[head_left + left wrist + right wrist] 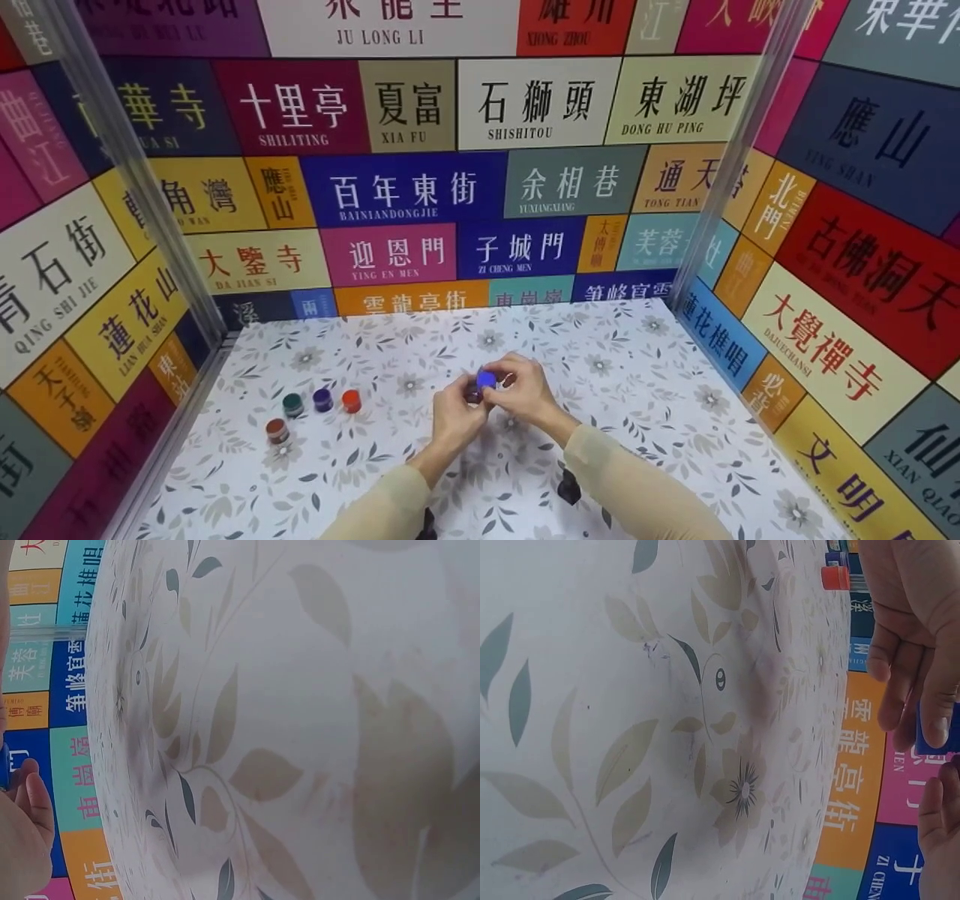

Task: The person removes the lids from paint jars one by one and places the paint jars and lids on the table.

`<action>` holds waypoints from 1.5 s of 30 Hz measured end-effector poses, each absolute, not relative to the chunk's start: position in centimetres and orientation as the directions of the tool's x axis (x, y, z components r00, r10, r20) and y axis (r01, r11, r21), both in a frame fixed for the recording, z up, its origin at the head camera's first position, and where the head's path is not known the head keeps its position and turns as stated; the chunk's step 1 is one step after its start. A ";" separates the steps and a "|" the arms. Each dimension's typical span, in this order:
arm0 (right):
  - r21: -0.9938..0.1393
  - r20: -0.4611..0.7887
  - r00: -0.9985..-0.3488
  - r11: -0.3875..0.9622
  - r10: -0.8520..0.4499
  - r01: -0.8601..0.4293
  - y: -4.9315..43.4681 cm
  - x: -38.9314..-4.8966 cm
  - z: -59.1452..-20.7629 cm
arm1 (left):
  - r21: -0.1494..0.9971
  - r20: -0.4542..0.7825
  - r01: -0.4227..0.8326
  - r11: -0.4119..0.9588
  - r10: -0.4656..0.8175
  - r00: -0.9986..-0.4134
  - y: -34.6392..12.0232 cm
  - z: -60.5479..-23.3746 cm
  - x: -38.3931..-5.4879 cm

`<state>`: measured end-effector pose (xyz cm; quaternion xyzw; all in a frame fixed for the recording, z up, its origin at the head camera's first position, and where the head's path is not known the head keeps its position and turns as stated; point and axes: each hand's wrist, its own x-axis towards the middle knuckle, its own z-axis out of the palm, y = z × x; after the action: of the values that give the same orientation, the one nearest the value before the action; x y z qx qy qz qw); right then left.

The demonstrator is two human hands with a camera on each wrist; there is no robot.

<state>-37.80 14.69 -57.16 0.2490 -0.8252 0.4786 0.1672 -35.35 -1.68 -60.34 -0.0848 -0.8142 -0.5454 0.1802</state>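
A small jar with a blue lid (486, 379) is held up over the table between both hands. My right hand (525, 391) pinches the lid between thumb and fingers. From the other side my left hand (459, 409) grips the lower part, which its fingers mostly hide. In the right wrist view the right hand (911, 637) has its thumb against the blue lid (936, 727), with part of the left hand (941, 821) below. The left wrist view catches the left hand (26, 832) and a sliver of blue at its edge.
To the left stand several small paint jars: brown (277, 430), green (292, 406), purple (322, 400) and orange-red (351, 401). A white floral cloth (375, 480) covers the table. Panels with colourful signs (405, 187) enclose its back and sides.
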 end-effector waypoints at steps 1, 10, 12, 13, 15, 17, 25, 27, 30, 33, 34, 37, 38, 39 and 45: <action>-0.705 0.516 -0.819 0.419 -0.251 -0.572 14.7 -37.8 -57.2 | 0.858 0.382 0.330 0.394 -0.059 -0.922 -1.7 -60.3 -35.3; -0.693 0.530 -0.813 0.428 -0.242 -0.580 15.2 -37.7 -57.1 | 0.847 0.374 0.319 0.426 -0.051 -0.926 -1.6 -60.0 -35.3; -0.694 0.527 -0.816 0.434 -0.237 -0.574 15.2 -37.7 -57.0 | 0.842 0.374 0.318 0.436 -0.048 -0.926 -1.6 -60.0 -35.2; -0.695 0.524 -0.819 0.438 -0.235 -0.570 15.3 -37.7 -56.9 | 0.841 0.372 0.316 0.439 -0.046 -0.927 -1.6 -60.0 -35.2; -0.697 0.518 -0.824 0.444 -0.231 -0.563 15.4 -37.6 -56.7 | 0.843 0.365 0.310 0.439 -0.044 -0.930 -1.6 -60.0 -35.3; -0.697 0.518 -0.825 0.448 -0.227 -0.560 15.5 -37.6 -56.6 | 0.842 0.360 0.306 0.444 -0.042 -0.932 -1.5 -60.0 -35.3; -0.690 0.527 -0.822 0.457 -0.215 -0.561 16.3 -37.5 -56.4 | 0.801 0.424 0.346 0.489 -0.055 -0.904 -1.1 -60.2 -35.3; -0.691 0.527 -0.823 0.455 -0.213 -0.561 16.5 -37.4 -56.3 | 0.798 0.422 0.340 0.497 -0.059 -0.905 -1.0 -60.1 -35.4; -0.691 0.533 -0.819 0.450 -0.211 -0.566 16.9 -37.4 -56.2 | 0.794 0.417 0.328 0.511 -0.065 -0.907 -0.9 -60.0 -35.5; -0.684 0.550 -0.810 0.447 -0.204 -0.577 17.4 -37.4 -56.4 | 0.792 0.414 0.325 0.518 -0.063 -0.908 -0.8 -60.0 -35.6; -0.683 0.552 -0.809 0.448 -0.202 -0.577 17.6 -37.4 -56.5 | 0.791 0.413 0.324 0.519 -0.062 -0.908 -0.7 -60.1 -35.7; -0.683 0.554 -0.809 0.448 -0.198 -0.577 18.1 -37.4 -56.6 | 0.792 0.404 0.318 0.521 -0.058 -0.913 -0.6 -60.1 -35.8; -0.686 0.550 -0.812 0.448 -0.196 -0.574 18.3 -37.4 -56.6 | 0.793 0.403 0.316 0.521 -0.059 -0.913 -0.5 -60.1 -35.9; -0.690 0.546 -0.814 0.446 -0.196 -0.570 18.5 -37.4 -56.6 | 0.792 0.403 0.316 0.522 -0.059 -0.913 -0.5 -60.1 -35.9; -0.699 0.540 -0.822 0.447 -0.180 -0.557 19.9 -37.3 -57.1 | 0.810 0.377 0.291 0.509 -0.072 -0.924 0.1 -59.7 -36.2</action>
<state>-37.35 19.86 -57.06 0.2228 -0.8273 0.4761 0.1984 -36.19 0.14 -59.74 -0.0645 -0.8488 -0.4912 0.1846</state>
